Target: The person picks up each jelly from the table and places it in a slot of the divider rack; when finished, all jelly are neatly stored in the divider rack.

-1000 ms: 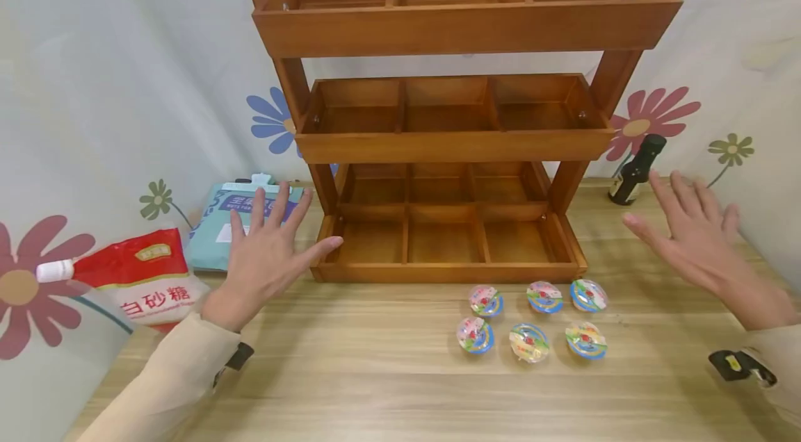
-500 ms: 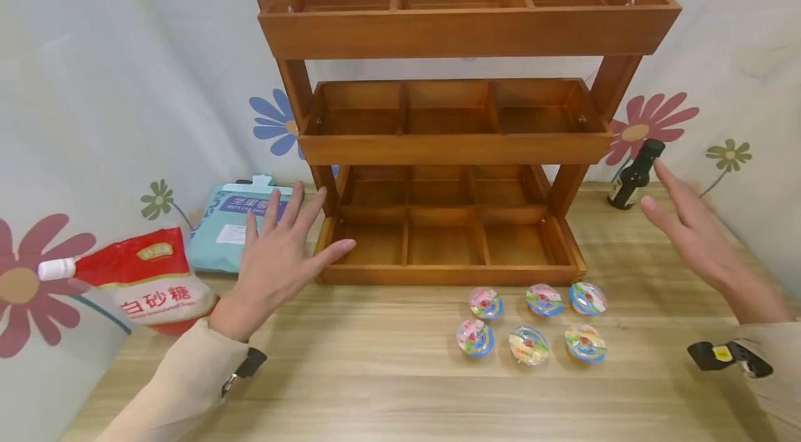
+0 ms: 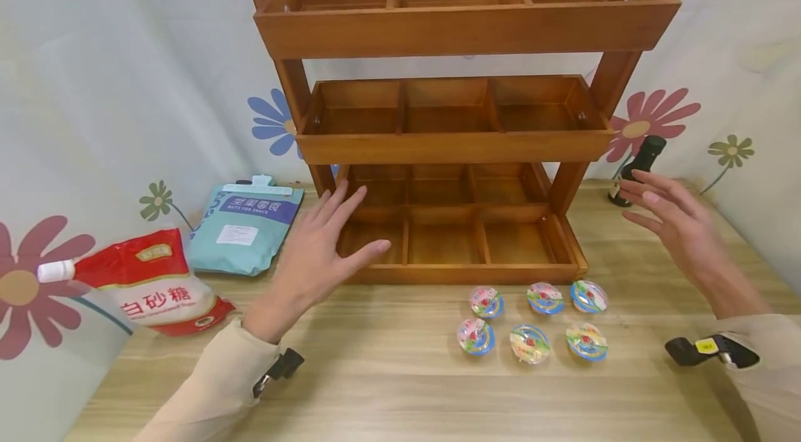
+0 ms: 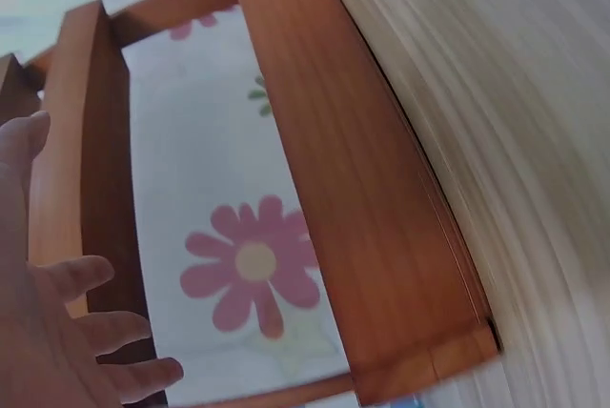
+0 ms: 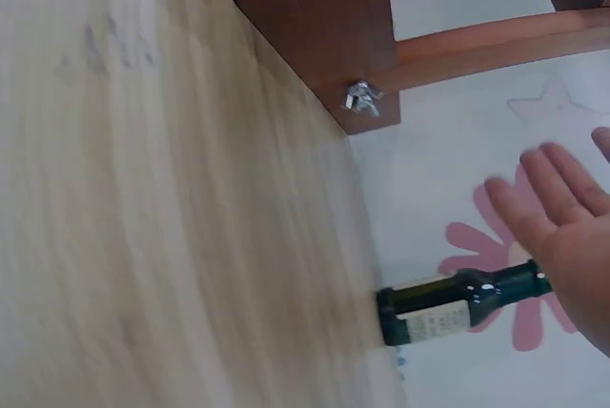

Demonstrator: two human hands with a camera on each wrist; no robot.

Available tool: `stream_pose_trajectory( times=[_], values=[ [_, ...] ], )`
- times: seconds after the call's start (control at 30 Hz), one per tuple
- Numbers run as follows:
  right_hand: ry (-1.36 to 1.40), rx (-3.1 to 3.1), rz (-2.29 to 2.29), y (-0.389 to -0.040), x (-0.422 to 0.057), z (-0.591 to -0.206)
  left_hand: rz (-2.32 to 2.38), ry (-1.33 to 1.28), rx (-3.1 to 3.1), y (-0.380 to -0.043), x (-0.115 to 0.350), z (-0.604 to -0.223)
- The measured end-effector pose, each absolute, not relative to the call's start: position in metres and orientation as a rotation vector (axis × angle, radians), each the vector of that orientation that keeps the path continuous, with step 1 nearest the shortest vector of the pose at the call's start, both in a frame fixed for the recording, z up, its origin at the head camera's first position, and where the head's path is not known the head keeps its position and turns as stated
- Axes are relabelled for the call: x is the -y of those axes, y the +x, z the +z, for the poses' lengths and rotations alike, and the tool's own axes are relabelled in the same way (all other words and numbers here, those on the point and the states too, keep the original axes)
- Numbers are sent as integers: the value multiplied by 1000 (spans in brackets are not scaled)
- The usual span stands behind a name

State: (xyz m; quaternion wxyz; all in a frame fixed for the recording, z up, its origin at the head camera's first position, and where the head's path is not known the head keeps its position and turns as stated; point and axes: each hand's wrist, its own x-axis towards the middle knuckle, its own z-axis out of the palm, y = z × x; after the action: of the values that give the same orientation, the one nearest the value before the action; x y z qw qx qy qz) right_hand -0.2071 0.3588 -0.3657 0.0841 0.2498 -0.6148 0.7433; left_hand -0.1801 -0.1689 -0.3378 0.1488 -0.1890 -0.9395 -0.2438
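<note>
My left hand (image 3: 313, 254) hovers with fingers spread before the lower left of a three-tier wooden rack (image 3: 450, 149), holding nothing. In the left wrist view its fingers lie beside the rack's posts. My right hand (image 3: 685, 237), fingers loosely bent and holding nothing, is over the table right of the rack. It overlaps a small dark green bottle (image 3: 648, 150) with a pale label, which stands by the back wall. The right wrist view shows that bottle (image 5: 436, 323) below the fingers. Several small foil-topped jelly cups (image 3: 529, 343) lie in two rows in front of the rack.
On the left lie a red and white sugar bag (image 3: 156, 282) with a white spout cap and a teal nut-snack pouch (image 3: 244, 226) with a clip along its top. A flower-printed white cloth (image 3: 163, 67) hangs behind the wooden table (image 3: 388, 400).
My left hand has moved right, away from the pouch and toward the rack. My right hand has turned, its fingers now bent and pointing left across the bottle. The cups, bags and bottle stay put.
</note>
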Motion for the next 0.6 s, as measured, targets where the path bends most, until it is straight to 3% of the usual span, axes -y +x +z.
stream_pose_trajectory(
  times=[0.33, 0.6],
  values=[
    [859, 1804, 2337, -215, -352, -384, -967, -693, 2624, -173, 137, -339],
    [734, 1943, 2337, -219, -344, -396, -1247, -876, 2559, -170, 116, -338]
  ],
)
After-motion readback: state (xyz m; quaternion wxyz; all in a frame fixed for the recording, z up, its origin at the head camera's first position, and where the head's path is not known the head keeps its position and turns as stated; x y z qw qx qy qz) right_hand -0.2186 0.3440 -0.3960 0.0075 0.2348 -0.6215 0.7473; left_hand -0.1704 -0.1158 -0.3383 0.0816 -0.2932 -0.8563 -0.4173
